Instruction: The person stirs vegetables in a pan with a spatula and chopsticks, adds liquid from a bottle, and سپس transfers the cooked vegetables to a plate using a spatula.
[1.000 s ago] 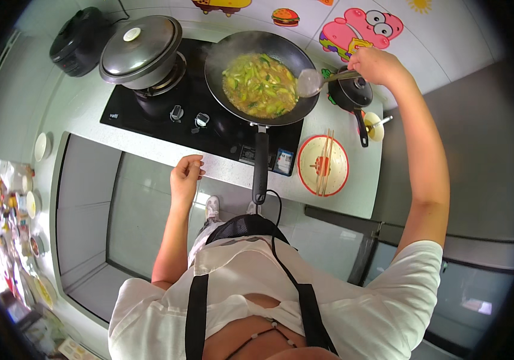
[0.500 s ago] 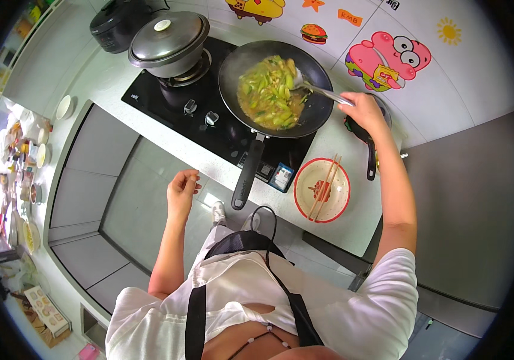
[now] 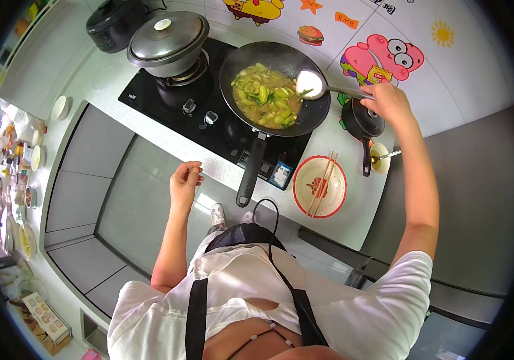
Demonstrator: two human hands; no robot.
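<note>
My right hand (image 3: 387, 103) is closed round the handle of a metal wok spatula (image 3: 311, 85). Its pale, shiny head is lifted over the right side of a dark wok (image 3: 320, 115), with a bit of green on it. Sliced green vegetables (image 3: 267, 96), mixed with yellowish pieces, lie in liquid in the wok. The wok sits on a black gas hob (image 3: 167, 108), its black handle pointing toward me. My left hand (image 3: 185, 180) hovers in front of the counter edge, left of that handle, fingers loosely curled together with nothing in them.
A lidded pot (image 3: 170, 45) stands on the left burner, beside a black rice cooker (image 3: 113, 27). Right of the hob are a red-rimmed bowl (image 3: 339, 201) with chopsticks across it, a small black lidded pan (image 3: 365, 123) and a small bowl (image 3: 380, 161) holding a spoon.
My right hand has moved right and a little up, raising the spatula out of the vegetables toward the wok's right rim. The vegetables lie flatter. My left hand has hardly moved.
</note>
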